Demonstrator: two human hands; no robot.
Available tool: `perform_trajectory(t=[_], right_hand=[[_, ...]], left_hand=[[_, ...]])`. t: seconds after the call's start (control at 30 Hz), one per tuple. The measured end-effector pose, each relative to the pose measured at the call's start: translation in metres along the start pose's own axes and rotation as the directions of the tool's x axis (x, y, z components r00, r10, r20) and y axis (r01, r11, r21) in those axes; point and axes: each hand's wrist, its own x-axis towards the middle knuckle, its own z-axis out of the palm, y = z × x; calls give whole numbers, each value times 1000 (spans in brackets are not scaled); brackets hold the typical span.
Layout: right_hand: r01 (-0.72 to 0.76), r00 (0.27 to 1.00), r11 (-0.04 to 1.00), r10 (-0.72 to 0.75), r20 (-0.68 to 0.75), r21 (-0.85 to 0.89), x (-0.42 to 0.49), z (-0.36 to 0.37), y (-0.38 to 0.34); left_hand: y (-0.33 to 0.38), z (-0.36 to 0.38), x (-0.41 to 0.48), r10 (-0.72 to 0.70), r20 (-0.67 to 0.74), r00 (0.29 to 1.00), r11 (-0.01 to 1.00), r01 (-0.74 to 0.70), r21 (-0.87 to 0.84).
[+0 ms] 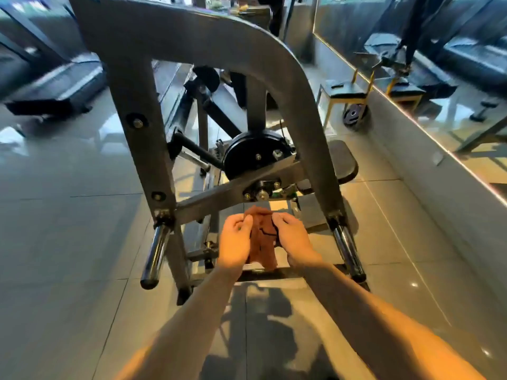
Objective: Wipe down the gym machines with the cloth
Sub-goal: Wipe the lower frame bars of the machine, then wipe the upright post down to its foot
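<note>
The brown cloth [262, 239] is held up between the two hands, in the air just in front of the lower part of the grey machine frame [192, 37], and it is not seen to touch any part of the machine. Its left edge is gripped by the left hand [236, 239], with the fingers curled and the thumb laid against the fabric. Its right edge is pinched by the right hand [292, 237], whose fingers are bent over the folds. The step in hand is judged to be a gathering or refolding of the cloth, not a wiping stroke, since no surface is being pressed. For the next move, the cloth would need to be bunched into a pad in one hand and a flat face of it laid on metal. The slanting cross member [219, 196] and the two chrome pegs [155, 253] [348, 248] are nearest. The pegs, being round, would probably have to be wrapped rather than rubbed flat. The cloth is crumpled, and its long axis is seen to run up and down in the view. The upper end is pointed away toward the cross member, and the loose lower end is hung below the hands, toward the floor and the person.
</note>
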Motion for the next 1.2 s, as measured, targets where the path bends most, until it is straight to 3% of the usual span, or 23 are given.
perform_trajectory(t=[0.23,0.43,0.77,0.9,1.07,1.2], right_hand=[[-54,987,997,44,153,61,25,-119,0],[-56,960,996,35,279,70,26,-200,9],[-113,937,986,148,317,-125,13,-256,35],[-68,916,973,149,372,-222,28,-283,59],[-54,874,991,107,474,-125,76,-329,75],[-46,817,987,126,563,-155,144,-370,82]], left_hand=[[0,132,-28,-45,-146,988,997,54,58],[-6,196,-52,-88,-154,984,994,96,50],[-51,256,-76,-158,-83,984,987,158,-9],[-68,288,-88,-226,-104,968,972,218,-88],[-84,344,-68,-264,-218,939,960,235,-152],[-95,414,-29,-280,-382,881,958,229,-174]])
